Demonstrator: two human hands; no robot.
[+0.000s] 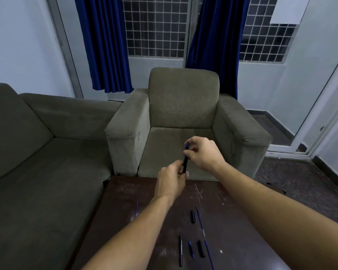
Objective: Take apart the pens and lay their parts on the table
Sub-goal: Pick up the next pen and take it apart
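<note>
A dark blue pen [185,160] stands nearly upright in the air above the far edge of the dark brown table [137,191]. My left hand [171,181] grips its lower end. My right hand [202,152] pinches its upper part between thumb and fingers. On the table lie pen parts: a black cap [192,216], a thin blue refill [200,221], a long black barrel [180,251], a short blue piece [191,248], a black piece [201,248], a second refill [209,255], and a blue refill [136,209] at the left.
A grey-green armchair [181,121] stands just beyond the table. A matching sofa [37,152] lies along the left. Blue curtains [105,45] hang at a barred window behind. Dark floor [293,178] shows at the right.
</note>
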